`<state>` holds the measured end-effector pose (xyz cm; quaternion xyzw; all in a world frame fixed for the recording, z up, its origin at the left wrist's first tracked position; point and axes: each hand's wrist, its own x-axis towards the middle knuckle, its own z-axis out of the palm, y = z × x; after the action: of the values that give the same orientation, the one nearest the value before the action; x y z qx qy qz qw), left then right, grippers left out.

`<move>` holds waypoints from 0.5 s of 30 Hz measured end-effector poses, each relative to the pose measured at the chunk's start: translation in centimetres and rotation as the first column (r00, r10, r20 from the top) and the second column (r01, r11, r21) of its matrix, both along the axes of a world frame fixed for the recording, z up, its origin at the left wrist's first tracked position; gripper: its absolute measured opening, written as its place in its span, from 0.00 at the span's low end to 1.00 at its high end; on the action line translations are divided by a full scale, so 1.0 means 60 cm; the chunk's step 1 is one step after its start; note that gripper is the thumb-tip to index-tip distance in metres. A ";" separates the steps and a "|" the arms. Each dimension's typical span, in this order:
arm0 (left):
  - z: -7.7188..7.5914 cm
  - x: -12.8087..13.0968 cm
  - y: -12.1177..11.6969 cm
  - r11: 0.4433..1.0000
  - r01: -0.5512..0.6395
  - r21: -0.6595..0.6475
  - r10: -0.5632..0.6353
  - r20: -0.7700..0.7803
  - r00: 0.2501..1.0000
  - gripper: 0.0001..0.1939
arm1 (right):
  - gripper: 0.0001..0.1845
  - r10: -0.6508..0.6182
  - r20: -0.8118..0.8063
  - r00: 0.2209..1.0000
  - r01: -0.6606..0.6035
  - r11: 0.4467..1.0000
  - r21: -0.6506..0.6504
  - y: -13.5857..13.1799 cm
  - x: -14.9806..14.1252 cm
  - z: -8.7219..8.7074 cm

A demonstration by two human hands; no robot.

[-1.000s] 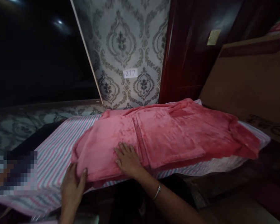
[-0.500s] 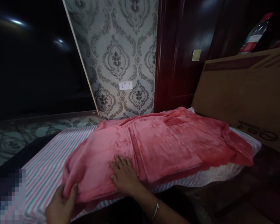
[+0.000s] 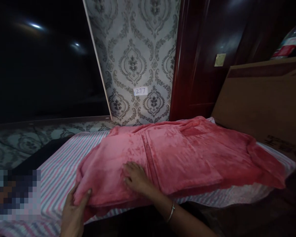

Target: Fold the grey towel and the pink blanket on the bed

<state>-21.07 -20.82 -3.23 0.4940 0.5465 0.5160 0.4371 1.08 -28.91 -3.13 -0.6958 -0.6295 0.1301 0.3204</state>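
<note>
A pink plush garment [image 3: 185, 161] lies spread across a striped cloth [image 3: 61, 164], with a narrow gap running down between two of its panels. At its near left corner is my left hand [image 3: 75, 210], the thumb on top and the fingers at the outer edge, with the fabric between them. The undersides of those fingers are hidden. My right hand [image 3: 138, 179] rests flat on the left panel, fingers stretched out, just left of the gap. A thin bangle [image 3: 171, 212] circles the right wrist.
A large dark screen [image 3: 46, 72] stands at the back left. Patterned wallpaper [image 3: 133, 59] bears a paper label [image 3: 140, 91] reading 277. On the right, a cardboard box [image 3: 266, 102] stands by the bedding, with a bottle [image 3: 287, 44] behind its top edge.
The camera view has turned left, so everything appears farther right. The raised fold at my left hand now lies flatter. My right hand stays flat on the left panel.
</note>
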 end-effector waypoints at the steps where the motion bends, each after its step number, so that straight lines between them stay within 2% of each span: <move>1: 0.002 0.002 -0.003 0.999 -0.003 0.043 0.005 -0.028 1.000 0.47 | 0.33 0.000 -0.047 0.999 0.000 1.000 0.014 0.010 0.006 0.009; 5: 0.015 0.021 -0.021 0.981 -0.014 0.195 0.033 -0.095 0.995 0.42 | 0.33 0.006 -0.249 0.968 0.003 0.999 0.036 0.062 0.014 0.058; 8: 0.022 0.037 -0.032 0.955 0.000 0.295 0.046 -0.148 0.988 0.36 | 0.34 -0.006 -0.304 0.953 0.002 1.000 -0.014 0.107 -0.005 0.100; 11: 0.028 0.049 -0.039 0.934 0.055 0.353 0.025 -0.220 0.975 0.29 | 0.36 -0.001 -0.237 0.971 -0.023 0.995 -0.101 0.149 -0.034 0.140; 15: 0.028 0.064 -0.048 0.933 0.181 0.311 -0.093 -0.279 0.956 0.28 | 0.38 0.056 -0.071 0.996 -0.068 0.981 -0.184 0.191 -0.065 0.172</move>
<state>-17.23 -23.70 -1.53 0.6612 0.4678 0.4997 0.3071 -2.82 -17.42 7.18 -0.6981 -0.6252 0.2210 0.2701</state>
